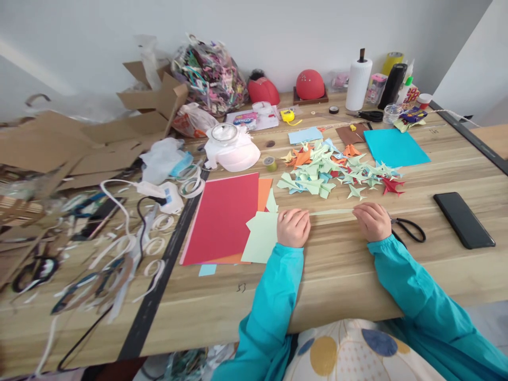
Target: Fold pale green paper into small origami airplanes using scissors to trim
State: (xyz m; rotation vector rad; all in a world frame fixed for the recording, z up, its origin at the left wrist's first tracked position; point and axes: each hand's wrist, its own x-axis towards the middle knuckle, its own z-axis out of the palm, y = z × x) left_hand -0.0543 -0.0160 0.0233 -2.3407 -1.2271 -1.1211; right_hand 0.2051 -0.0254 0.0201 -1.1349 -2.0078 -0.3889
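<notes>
Both hands rest on the wooden table (pixel 341 264), in teal sleeves. My left hand (pixel 292 227) and my right hand (pixel 372 221) each pinch one end of a narrow pale green paper strip (pixel 331 212) stretched flat between them. Beside my left hand lies a pale green sheet (pixel 261 237), partly over a red sheet (pixel 224 217) and an orange one (pixel 264 193). Black scissors (pixel 410 228) lie just right of my right hand. Beyond the strip sits a pile of folded paper figures (pixel 335 172), mostly green, with some orange, blue and red.
A black phone (pixel 463 219) lies at the right. A blue sheet (pixel 395 147) sits beyond the figures. Cardboard pieces (pixel 79 143), tape rolls and cables (pixel 130 233) crowd the left. A paper towel roll (pixel 358 83), bottles and red round objects line the wall.
</notes>
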